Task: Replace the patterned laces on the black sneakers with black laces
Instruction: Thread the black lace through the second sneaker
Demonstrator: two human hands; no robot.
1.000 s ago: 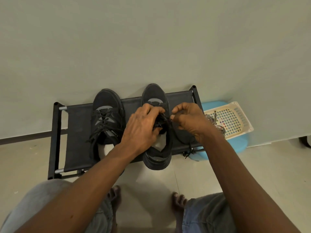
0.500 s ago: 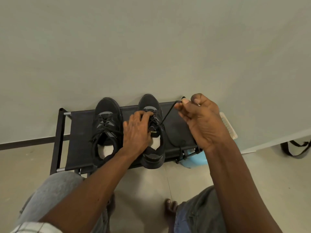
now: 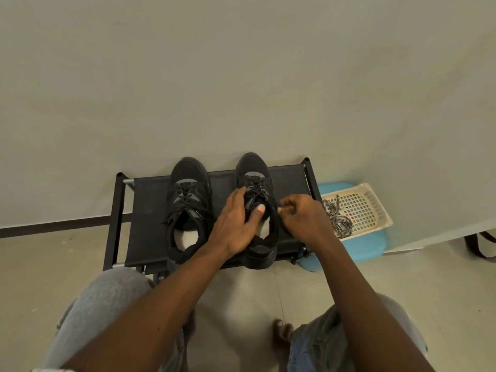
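Note:
Two black sneakers stand toes to the wall on a black shoe rack (image 3: 150, 210). The left sneaker (image 3: 188, 183) is laced in black. My left hand (image 3: 236, 224) grips the tongue area of the right sneaker (image 3: 253, 167), thumb lying across its opening. My right hand (image 3: 303, 216) pinches a black lace (image 3: 257, 193) end at that shoe's right side, close to the upper eyelets. The patterned black-and-white laces (image 3: 338, 220) lie coiled in a cream basket (image 3: 375, 208) to the right.
The basket rests on a light blue stool (image 3: 362, 245) beside the rack. A pale wall rises just behind the shoes. My knees and bare feet are on the tiled floor below. A dark bag strap (image 3: 480, 245) lies at the far right.
My right hand, which had pulled the lace up and out to the right, has come back down to the shoe's side. My left hand has stayed on the right sneaker.

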